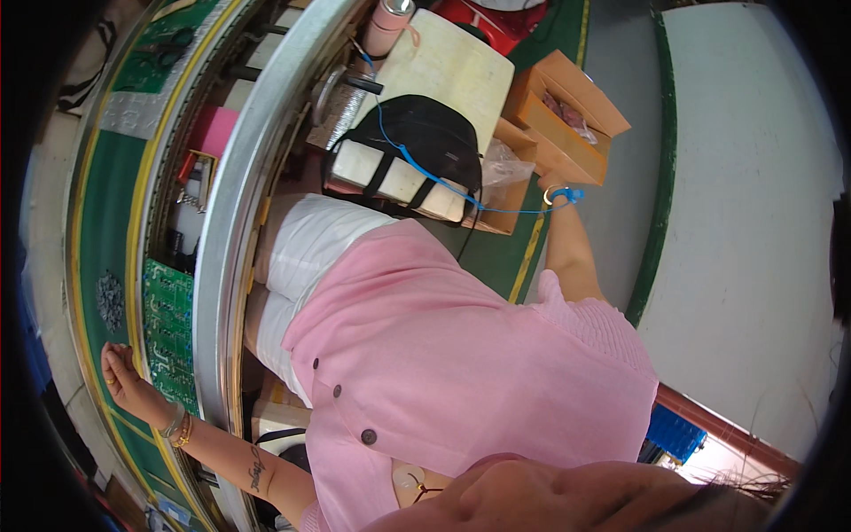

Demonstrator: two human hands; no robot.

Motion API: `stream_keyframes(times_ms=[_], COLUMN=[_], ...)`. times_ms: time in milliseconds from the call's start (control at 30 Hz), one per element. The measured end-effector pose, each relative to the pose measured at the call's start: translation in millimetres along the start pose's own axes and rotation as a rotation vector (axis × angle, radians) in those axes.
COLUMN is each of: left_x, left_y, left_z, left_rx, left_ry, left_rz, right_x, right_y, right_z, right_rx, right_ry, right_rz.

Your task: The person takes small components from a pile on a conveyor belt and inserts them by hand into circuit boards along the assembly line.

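Observation:
My left hand is over the green work surface, its fingers curled and closed. If anything is in them, it is too small to make out. Close to it lies a pile of small dark parts, and a green circuit board sits beside the metal rail. My right hand reaches out to the other side, at the near edge of an open cardboard box with small reddish parts in it. Its fingers are mostly hidden. A blue wrist strap with a coiled cord circles that wrist.
A long metal rail runs between my body and the work surface. A black bag rests on a pale padded seat, near a pink bottle. Another cardboard box holds clear plastic. Scissors lie far left.

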State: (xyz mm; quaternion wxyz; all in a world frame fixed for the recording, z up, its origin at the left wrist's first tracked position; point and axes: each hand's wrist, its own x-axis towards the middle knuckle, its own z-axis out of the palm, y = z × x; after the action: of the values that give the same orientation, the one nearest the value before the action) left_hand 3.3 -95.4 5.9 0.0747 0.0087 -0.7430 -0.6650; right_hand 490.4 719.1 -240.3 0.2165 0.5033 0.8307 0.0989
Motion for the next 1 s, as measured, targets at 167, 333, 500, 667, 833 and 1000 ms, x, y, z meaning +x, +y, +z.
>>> stream_keyframes(times_ms=[167,333,500,667,833,1000], left_x=[-62.5,-55.0,-51.0,-6.3,9.0,4.5], left_y=[50.4,36.1,49.6,24.4,10.8,6.8], left_z=[-23.0,22.4,28.8,15.0,7.6,5.0], left_rx=[0.436,0.413,0.549,0.8,0.74,0.744], left_ry=[0.041,-0.082,-0.015,0.165,0.082,0.07], left_rz=[-0.026,0.133,0.164,0.296,0.093,0.174], right_x=[-9.9,-109.0,-241.7,-307.1,-345.6,-361.4], right_y=[-182.1,-333.0,-481.9,-593.8,-627.8,-635.1], right_z=[-213.2,-384.5,-452.7,-457.8,-456.7,-452.4], right_rx=[0.972,1.342,1.037,0.788,0.779,0.715], right_ry=[0.581,0.537,0.198,0.179,0.231,0.238], right_rz=[-0.335,-1.01,-1.802,-2.006,-1.988,-2.039])
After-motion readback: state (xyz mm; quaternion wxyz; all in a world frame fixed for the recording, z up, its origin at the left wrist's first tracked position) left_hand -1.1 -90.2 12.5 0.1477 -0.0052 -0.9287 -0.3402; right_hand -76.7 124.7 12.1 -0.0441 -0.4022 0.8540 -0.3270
